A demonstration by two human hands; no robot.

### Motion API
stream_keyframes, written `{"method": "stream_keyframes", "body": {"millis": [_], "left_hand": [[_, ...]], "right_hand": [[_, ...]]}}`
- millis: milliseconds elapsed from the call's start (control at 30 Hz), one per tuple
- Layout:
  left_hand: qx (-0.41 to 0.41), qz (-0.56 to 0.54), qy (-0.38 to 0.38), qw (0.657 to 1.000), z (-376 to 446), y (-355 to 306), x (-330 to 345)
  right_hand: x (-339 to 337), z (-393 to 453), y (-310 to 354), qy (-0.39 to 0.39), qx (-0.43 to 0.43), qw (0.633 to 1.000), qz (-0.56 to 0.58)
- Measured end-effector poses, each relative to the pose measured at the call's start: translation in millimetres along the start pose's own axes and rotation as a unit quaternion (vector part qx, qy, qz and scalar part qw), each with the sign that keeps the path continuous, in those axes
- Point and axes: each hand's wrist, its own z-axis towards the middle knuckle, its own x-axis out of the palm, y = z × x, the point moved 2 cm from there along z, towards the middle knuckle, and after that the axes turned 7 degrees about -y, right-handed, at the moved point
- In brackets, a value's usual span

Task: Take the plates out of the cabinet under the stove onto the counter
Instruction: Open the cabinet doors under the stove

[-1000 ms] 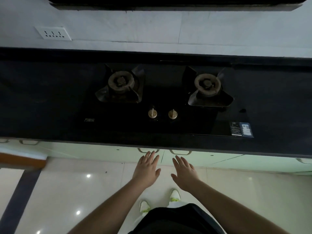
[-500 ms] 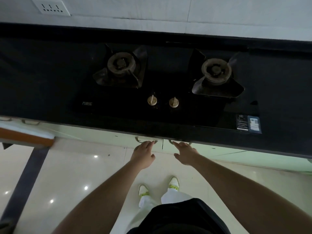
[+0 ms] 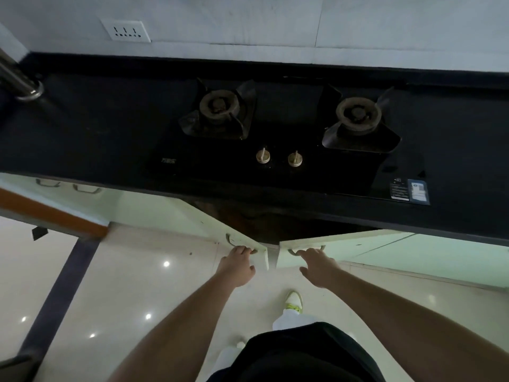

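Under the black two-burner stove (image 3: 275, 144) the cabinet's two pale green doors stand partly swung out. My left hand (image 3: 238, 264) grips the metal handle of the left door (image 3: 192, 216). My right hand (image 3: 316, 264) grips the handle of the right door (image 3: 358, 244). Between the doors the cabinet's inside (image 3: 270, 221) is dark, and no plates show in it. The black counter (image 3: 82, 128) runs left and right of the stove.
A metal pipe (image 3: 19, 81) stands at the counter's far left. A wall socket (image 3: 126, 30) sits above the counter. Two more cabinet handles (image 3: 68, 186) show at the left. My feet (image 3: 293, 300) stand on glossy tiled floor (image 3: 132, 271) close to the doors.
Both hands reached the handles, curled round them and pulled the two doors outward. The dark cabinet opening now shows between them.
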Motion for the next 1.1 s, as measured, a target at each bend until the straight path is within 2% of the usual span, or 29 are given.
{"method": "stream_keyframes", "body": {"millis": [200,367,467,567,633,733,767,833,933,1000,1100], "left_hand": [[0.017,0.021,0.011,1.0,-51.9,44.6,25.3],[-0.024,0.035,0.015,0.999,-117.6,107.9,50.0],[-0.06,-0.008,-0.008,0.998,-145.8,138.3,49.1],[-0.093,-0.071,-0.044,0.992,-162.2,157.2,44.4],[-0.12,-0.135,-0.07,0.981,-166.6,161.4,39.5],[-0.153,-0.204,-0.134,0.958,-173.5,156.6,31.8],[-0.148,-0.181,-0.163,0.959,-176.5,154.1,30.0],[-0.087,-0.08,-0.201,0.972,-181.0,148.0,28.8],[0.035,0.048,-0.152,0.987,-178.1,138.8,39.7],[0.073,0.093,-0.1,0.988,-176.6,134.9,46.8],[0.095,0.157,-0.065,0.981,-173.0,132.3,51.9]], "right_hand": [[36.3,-53.8,8.0,-0.032,0.078,0.996,0.038],[72.0,-106.0,9.2,-0.058,0.161,0.985,0.023],[88.2,-129.2,8.3,-0.064,0.218,0.971,0.066],[99.6,-152.3,7.4,-0.111,0.276,0.947,0.119],[102.7,-169.6,5.7,-0.159,0.299,0.939,0.066],[102.8,-191.8,4.6,-0.222,0.242,0.941,-0.077],[102.6,-195.1,4.5,-0.221,0.204,0.948,-0.104],[102.5,-194.6,2.7,-0.202,0.135,0.963,-0.117],[106.2,-196.9,-2.2,-0.131,0.079,0.976,-0.154],[112.1,-203.4,-6.9,-0.126,0.08,0.977,-0.151],[114.6,-213.7,-13.4,-0.125,0.091,0.98,-0.125]]}}
